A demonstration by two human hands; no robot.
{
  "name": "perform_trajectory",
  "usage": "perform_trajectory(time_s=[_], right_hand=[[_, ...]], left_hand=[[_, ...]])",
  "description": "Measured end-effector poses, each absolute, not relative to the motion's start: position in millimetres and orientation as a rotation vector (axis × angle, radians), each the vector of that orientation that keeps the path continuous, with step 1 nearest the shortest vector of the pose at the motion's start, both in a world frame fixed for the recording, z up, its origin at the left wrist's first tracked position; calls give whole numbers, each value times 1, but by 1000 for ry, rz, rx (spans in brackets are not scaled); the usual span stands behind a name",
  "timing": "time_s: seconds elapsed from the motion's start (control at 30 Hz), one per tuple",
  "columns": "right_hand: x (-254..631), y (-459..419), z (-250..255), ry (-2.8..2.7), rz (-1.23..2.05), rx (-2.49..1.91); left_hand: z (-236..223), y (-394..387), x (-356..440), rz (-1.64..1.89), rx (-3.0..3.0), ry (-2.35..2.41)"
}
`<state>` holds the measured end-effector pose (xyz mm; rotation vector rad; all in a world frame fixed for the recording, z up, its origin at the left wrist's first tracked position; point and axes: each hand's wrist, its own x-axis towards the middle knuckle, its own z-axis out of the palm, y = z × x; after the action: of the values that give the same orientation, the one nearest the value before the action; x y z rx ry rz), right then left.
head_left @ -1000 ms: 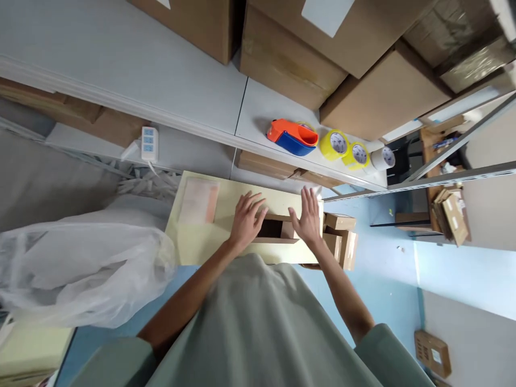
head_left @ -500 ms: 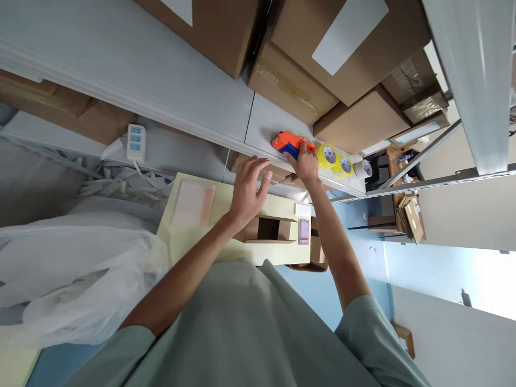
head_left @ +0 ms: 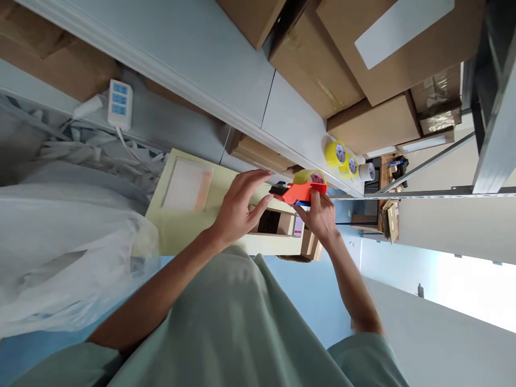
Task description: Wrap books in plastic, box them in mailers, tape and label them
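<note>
My right hand [head_left: 320, 216] grips an orange and blue tape dispenser [head_left: 300, 191] carrying a yellow roll, held in the air over a small open cardboard box [head_left: 274, 221]. That box rests on a pale yellow table [head_left: 169, 231]. My left hand [head_left: 237, 207] hovers beside the dispenser's front end with fingers spread and curved, holding nothing. A pink-edged flat sheet [head_left: 186, 185] lies on the table to the left of the box.
A grey shelf [head_left: 226, 70] above the table carries big cardboard boxes [head_left: 322, 59] and three tape rolls [head_left: 347, 161]. A white power strip [head_left: 117, 102] hangs at left. A large clear plastic bag [head_left: 68, 258] fills the left side. Small boxes [head_left: 310, 244] sit by the table's right end.
My right hand reached up to the shelf, took the tape dispenser and brought it down over the open box. My left hand lifted off the box and now hovers by the dispenser.
</note>
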<state>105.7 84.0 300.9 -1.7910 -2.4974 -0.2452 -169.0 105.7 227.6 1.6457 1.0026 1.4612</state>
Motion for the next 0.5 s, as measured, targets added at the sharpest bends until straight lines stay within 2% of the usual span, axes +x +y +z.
perform_trajectory(time_s=[0.33,0.5], right_hand=[[89,43,312,-2667,-171,-1712],[81,29,318,-2776,-19,-1839]], left_hand=[[216,81,-173,1368,1561,928],[211,75,-181,1237,1439,828]])
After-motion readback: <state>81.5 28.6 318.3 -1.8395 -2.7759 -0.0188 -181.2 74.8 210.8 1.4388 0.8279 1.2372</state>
